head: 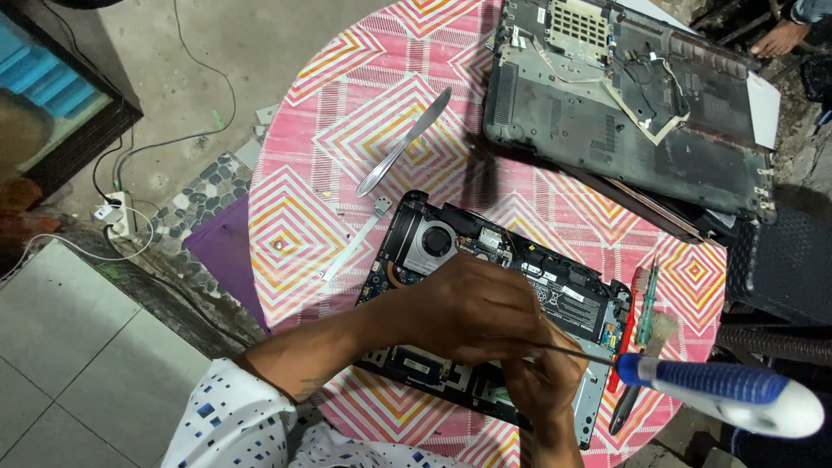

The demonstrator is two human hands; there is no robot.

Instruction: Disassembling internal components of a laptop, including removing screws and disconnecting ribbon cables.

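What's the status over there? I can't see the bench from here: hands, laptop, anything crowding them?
Left hand flat on opened laptop. Right hand grips thin metal tool over it. Screwdrivers and brush close at right.

Both hands over opened laptop (520,269) — left hand (472,312) pressing down, right hand (542,381) gripping screwdriver (719,390).

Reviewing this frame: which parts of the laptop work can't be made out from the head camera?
- Head view: the left hand covers the middle of the open laptop base, hiding the parts beneath.
- The right hand overlaps the left; its grip and the thin tool's tip are hidden.
- The blue-and-white object near the lens is blurred.
- Another person's hand is cut off by the top edge.
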